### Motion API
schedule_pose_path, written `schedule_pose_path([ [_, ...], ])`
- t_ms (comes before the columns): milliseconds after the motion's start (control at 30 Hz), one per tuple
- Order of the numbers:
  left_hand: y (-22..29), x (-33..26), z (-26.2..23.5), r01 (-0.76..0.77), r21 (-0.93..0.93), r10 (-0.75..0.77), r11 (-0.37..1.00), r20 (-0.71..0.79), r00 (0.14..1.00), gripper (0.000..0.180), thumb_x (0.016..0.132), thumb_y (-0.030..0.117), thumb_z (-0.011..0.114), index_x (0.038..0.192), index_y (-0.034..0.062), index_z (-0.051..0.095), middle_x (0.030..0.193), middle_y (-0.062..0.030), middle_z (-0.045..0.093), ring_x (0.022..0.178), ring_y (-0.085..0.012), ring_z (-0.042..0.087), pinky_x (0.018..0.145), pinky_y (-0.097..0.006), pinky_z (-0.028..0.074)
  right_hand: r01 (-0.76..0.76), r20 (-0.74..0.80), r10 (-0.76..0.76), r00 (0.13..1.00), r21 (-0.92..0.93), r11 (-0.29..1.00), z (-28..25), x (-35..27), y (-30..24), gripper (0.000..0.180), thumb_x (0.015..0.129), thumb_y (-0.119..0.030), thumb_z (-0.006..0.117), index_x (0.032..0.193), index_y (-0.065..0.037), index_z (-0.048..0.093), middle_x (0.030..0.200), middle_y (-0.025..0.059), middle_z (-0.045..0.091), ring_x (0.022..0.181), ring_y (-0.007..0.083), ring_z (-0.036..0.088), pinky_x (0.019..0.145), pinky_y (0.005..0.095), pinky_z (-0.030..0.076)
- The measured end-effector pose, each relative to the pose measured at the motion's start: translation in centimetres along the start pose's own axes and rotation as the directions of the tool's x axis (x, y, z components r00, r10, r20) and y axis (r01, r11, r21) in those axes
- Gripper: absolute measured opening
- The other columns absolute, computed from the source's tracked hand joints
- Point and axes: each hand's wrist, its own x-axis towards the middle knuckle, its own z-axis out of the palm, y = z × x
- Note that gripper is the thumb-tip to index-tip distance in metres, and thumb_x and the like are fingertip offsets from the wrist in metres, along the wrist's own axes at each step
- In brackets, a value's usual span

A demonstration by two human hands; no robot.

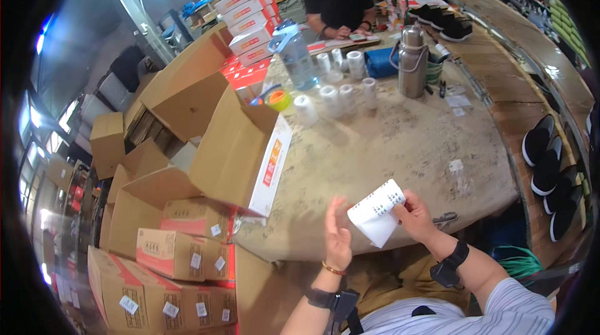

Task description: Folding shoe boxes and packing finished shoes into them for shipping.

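Note:
My right hand point(414, 215) pinches a strip of white printed labels point(377, 211) at the near edge of the worn work table point(387, 141). My left hand point(338, 235) is raised flat just left of the strip, fingers spread, holding nothing and a short gap away from the paper. Both wrists wear black bands. A white and red shoe box point(270, 166) lies on its side at the table's left edge, beside an open cardboard carton point(225, 147).
Several label rolls point(337, 94), a clear water jug point(294, 54) and a steel flask point(412, 63) stand on the far table. Another person in black point(340, 0) works across it. Cartons with stacked boxes point(181, 254) fill the left; black shoes point(550, 166) lie right.

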Motion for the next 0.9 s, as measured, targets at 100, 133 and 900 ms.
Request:
schedule_pose_path([
  [100, 2.8, -2.5, 0.1, 0.292, 0.168, -0.286, 0.942, -0.056, 0.956, 0.047, 0.084, 0.017, 0.065, 0.124, 0.0002, 0.046, 0.119, -0.0113, 0.052, 0.107, -0.0160, 0.050, 0.090, -0.031, 0.042, -0.043, 0.109, 0.039, 0.993, 0.035, 0.998, 2.9, -1.4, 0.6, 0.010, 0.089, -0.010, 0.058, 0.097, -0.004, 0.058, 0.089, -0.0003, 0.057, 0.077, 0.0062, 0.053, 0.066, 0.0214, 0.043],
  [133, 2.8, -2.9, -0.7, 0.308, 0.134, -0.294, 0.942, -0.115, 0.949, 0.043, 0.080, 0.008, 0.069, 0.118, 0.0004, 0.049, 0.110, -0.0088, 0.056, 0.098, -0.0125, 0.053, 0.083, -0.028, 0.045, -0.049, 0.125, 0.044, 0.991, 0.042, 0.998, 3.6, -1.3, 0.3, 0.010, 0.089, -0.010, 0.058, 0.097, -0.004, 0.058, 0.089, -0.0003, 0.057, 0.077, 0.0062, 0.053, 0.066, 0.0214, 0.043],
  [900, 6.3, -9.7, -6.7, 0.350, 0.193, -0.301, 0.916, -0.244, 0.922, 0.023, 0.086, 0.008, 0.061, 0.107, -0.0008, 0.061, 0.103, -0.0081, 0.062, 0.093, -0.0136, 0.058, 0.082, -0.026, 0.046, 0.214, 0.464, -0.069, 0.883, -0.268, 0.939, 8.4, -4.9, 0.0, 0.018, 0.083, -0.011, 0.063, 0.093, 0.003, 0.059, 0.089, 0.0127, 0.056, 0.074, 0.0211, 0.055, 0.064, 0.0307, 0.044],
])
